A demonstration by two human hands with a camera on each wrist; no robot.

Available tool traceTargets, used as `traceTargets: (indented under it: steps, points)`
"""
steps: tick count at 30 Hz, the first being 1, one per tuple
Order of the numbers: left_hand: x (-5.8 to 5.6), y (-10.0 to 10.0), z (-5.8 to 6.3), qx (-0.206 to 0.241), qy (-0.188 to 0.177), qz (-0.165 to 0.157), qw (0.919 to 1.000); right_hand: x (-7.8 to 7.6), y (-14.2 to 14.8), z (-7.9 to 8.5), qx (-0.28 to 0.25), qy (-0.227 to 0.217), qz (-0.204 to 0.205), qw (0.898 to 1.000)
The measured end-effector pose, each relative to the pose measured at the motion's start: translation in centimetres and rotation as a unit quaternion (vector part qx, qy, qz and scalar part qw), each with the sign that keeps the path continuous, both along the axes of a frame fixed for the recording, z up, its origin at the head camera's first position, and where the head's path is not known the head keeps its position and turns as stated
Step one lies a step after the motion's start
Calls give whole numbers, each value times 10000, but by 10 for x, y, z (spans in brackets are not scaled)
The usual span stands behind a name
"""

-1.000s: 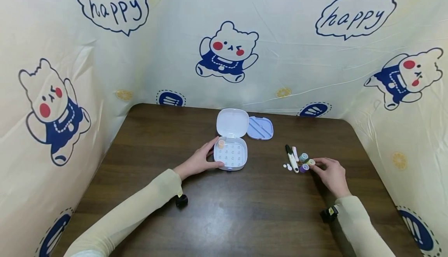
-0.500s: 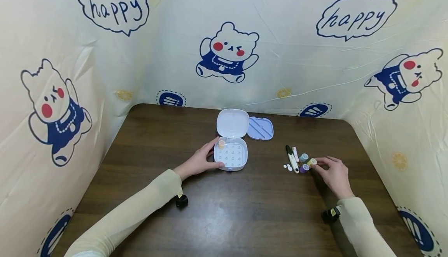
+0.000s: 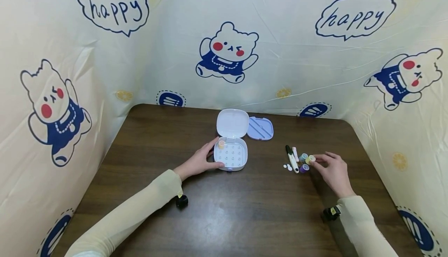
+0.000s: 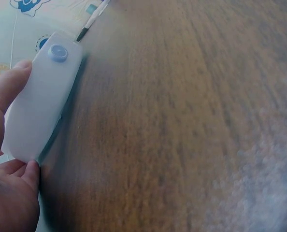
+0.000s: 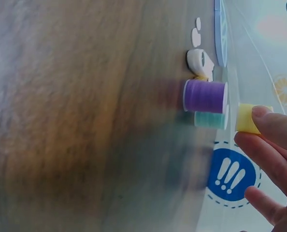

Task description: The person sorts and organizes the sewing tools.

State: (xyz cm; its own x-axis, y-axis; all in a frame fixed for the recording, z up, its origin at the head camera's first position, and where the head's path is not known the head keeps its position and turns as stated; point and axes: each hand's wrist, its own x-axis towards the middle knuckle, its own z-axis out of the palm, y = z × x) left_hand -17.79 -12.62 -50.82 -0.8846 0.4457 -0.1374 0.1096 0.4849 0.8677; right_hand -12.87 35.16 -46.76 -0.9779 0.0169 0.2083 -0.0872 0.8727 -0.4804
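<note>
In the head view my left hand [image 3: 197, 162] grips the left side of a white sewing box [image 3: 232, 168], thumb at the front and fingers behind. Its lid [image 3: 232, 123] stands raised at the back, and one peach thread spool [image 3: 221, 144] sits on the far-left peg inside. The left wrist view shows the box wall with a round blue button [image 4: 58, 53]. Off to the right, my right hand [image 3: 332, 173] pinches a yellow thread spool [image 5: 247, 117] between thumb and fingertips, raised above the table. Below it are a purple spool [image 5: 205, 95] and a teal spool [image 5: 210, 120].
Behind the box on its right lies a lilac tray [image 3: 260, 129] with a diagonal bar. A white tool with a dark end [image 3: 292, 158], a slim pinkish-white item [image 3: 295, 154] and small white pieces [image 3: 289, 167] lie left of the spools. Patterned cloth surrounds the table.
My right hand has lifted the yellow spool, first slightly right, then back toward the teal one. The left hand and the box have not moved.
</note>
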Motion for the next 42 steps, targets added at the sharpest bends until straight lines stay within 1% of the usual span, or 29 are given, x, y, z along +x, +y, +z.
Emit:
traceTargets:
  steps: [4,12,24,29,38,42]
  points:
    - [0,-1,-1,11,60,-12,10000,-2,-5,4,-22,5,77,10000]
    - [2,0,0,228,106,-68,9997,-7,-16,5,-89,313,433,9985]
    - [0,-1,-2,259,130,-70,9996,-17,-39,5,-20,87,665,9977]
    - [1,-2,-2,236,96,-58,9997,-21,-49,4,-114,11,738,9972]
    - [1,-1,0,182,44,-50,9998,-27,-66,7,-110,239,1022,9944]
    - [0,-1,0,198,46,-39,9998,-31,-73,5,-70,194,1072,9940]
